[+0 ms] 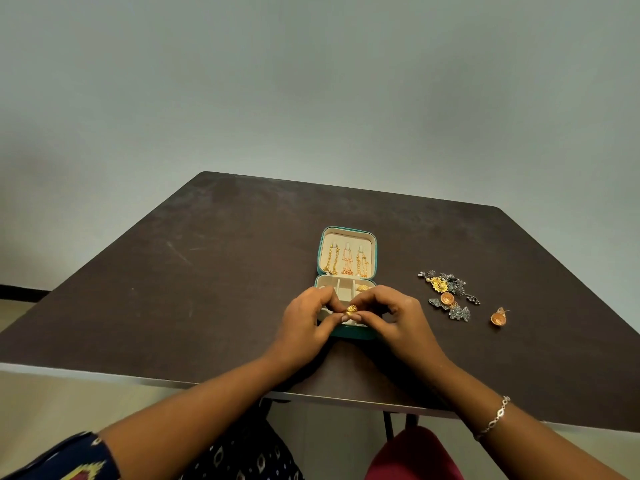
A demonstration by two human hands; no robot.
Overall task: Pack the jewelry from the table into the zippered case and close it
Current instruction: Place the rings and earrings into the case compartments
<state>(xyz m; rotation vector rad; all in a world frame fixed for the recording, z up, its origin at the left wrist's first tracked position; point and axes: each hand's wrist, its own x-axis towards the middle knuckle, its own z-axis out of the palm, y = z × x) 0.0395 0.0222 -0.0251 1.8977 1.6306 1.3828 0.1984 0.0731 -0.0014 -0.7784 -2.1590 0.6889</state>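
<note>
Head: case (346,236) lid w/ 3 chains (347,263), earring (351,310) pinched over base.

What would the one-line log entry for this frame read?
stage: packing | left hand, right hand: both pinch gold piece above open case | lid: chains hung | table: jewelry pile, orange earring unpacked

The teal square zippered case (346,237) lies open mid-frame, three gold chains (347,263) in its cream lid, a small gold domed earring (351,310) held over its tray, silver-and-gold jewelry (448,294) heaped at right.
</note>
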